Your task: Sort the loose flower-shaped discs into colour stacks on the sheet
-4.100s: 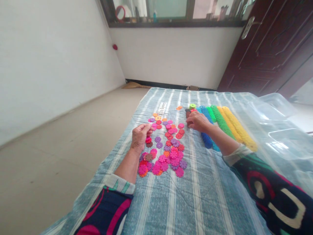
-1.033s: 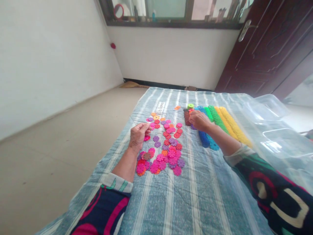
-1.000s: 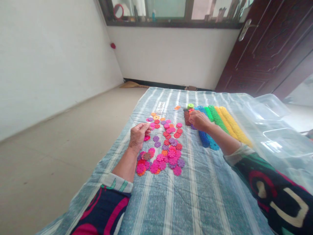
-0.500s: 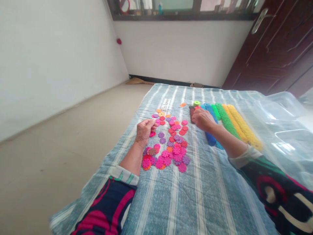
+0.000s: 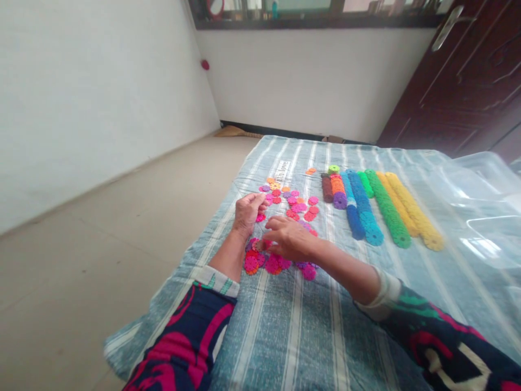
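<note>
Nearest the viewer, a person's two dark patterned sleeves (image 5: 183, 331) with pale cuffs reach over a blue-and-white striped cloth (image 5: 309, 326) toward a patch of loose discs (image 5: 273, 264). These small notched discs, mostly pink, red and purple with a little orange, lie flat, many overlapping.

The right hand (image 5: 291, 239) is over the loose discs, palm down, covering part of them. Its fingers are parted and reach left, seemingly holding nothing; whether the tips touch a disc cannot be told. The left hand (image 5: 247, 213) is at the left edge of the loose discs, fingers curled in and thumb against forefinger. Whether a disc is pinched there is hidden.

Well to the right of the loose discs stand clear plastic containers (image 5: 492, 233). Between, discs lie packed in rows: two yellow rows (image 5: 415, 212), a long green row (image 5: 388, 212), blue rows (image 5: 366, 209), an orange row (image 5: 337, 184) ending in purple, and a short brown row (image 5: 327, 188).

Just beyond the loose discs are printed lettering (image 5: 281, 171) on the cloth and, to its right, a few orange discs (image 5: 311, 171). Farther beyond rise a white wall (image 5: 309, 81) and, to the right, a dark red door (image 5: 448, 98).
</note>
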{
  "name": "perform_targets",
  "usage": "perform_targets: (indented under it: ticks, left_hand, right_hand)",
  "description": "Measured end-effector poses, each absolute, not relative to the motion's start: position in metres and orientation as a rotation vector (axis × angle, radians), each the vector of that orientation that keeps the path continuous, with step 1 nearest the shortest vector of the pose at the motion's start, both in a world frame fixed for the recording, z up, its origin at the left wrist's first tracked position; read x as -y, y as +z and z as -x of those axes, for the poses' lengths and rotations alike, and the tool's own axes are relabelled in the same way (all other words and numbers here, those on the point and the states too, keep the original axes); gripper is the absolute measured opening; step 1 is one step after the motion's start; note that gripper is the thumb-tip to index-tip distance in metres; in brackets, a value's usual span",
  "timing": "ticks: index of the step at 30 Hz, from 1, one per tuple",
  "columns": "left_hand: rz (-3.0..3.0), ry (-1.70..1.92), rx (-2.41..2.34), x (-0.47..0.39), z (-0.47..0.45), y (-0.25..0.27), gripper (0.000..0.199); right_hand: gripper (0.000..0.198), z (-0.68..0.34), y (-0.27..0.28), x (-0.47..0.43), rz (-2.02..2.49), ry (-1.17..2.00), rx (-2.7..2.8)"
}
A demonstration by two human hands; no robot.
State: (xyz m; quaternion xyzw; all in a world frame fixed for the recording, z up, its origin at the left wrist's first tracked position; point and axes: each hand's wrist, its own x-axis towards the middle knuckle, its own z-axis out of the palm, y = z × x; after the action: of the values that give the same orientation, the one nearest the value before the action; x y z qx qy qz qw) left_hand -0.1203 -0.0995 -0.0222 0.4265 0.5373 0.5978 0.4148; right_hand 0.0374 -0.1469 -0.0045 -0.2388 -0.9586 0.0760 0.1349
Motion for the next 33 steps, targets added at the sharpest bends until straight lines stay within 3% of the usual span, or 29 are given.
perform_targets:
  ticks: [7,16,23,27,33]
  left_hand:
    - [-1.054,1.511,-1.328,0.099,0.12,-0.022,0.032]
    - [-1.073,1.49,-1.332,0.099,0.122,-0.021,0.034]
    - [-1.09,1.493,-1.348,0.095,0.124,-0.021,0.032]
    - [-1.097,1.49,-1.366,0.096,0.125,-0.021,0.03]
    - [-1.102,1.472,-1.391,0.097,0.125,-0.019,0.028]
  right_hand:
    - [0.023,-0.021,0.001,0.159,0.819,0.083,2.835]
    - [0.017,-0.046,-0.009,0.134,0.734,0.296,2.565]
    - [0.01,-0.131,0.001,0.075,1.25,0.233,2.281]
    - [0.019,-0.169,0.006,0.054,1.557,0.047,2.304]
    - [0.028,-0.18,0.005,0.046,1.648,-0.058,2.436]
